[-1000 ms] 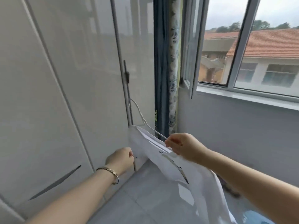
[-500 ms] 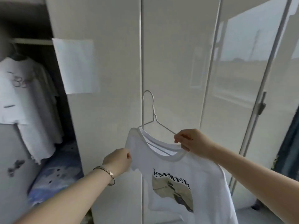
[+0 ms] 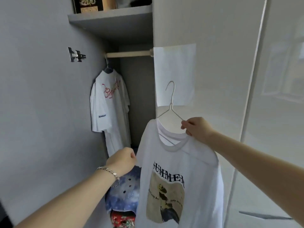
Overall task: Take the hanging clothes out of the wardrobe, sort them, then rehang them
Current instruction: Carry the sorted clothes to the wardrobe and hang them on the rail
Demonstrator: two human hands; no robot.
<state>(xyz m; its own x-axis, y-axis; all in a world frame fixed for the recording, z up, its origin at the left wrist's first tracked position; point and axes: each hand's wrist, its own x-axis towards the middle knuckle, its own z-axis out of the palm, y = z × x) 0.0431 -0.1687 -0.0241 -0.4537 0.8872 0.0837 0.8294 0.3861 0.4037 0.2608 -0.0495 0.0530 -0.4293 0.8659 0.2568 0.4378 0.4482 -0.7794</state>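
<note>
Slippage is looming: your right hand is pinching the hanger off-centre and your left hand is pinching the shirt by its sleeve, below the rail at the wardrobe's right edge, so tilting could be shedding it.

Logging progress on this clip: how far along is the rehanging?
Done: a white red-script shirt hangs on the rail. In hand: the right hand grips the wire hanger carrying the SUMMER T-shirt; the left hand pinches its sleeve. Left: hooking it on the rail; a blue garment lies piled below.
</note>
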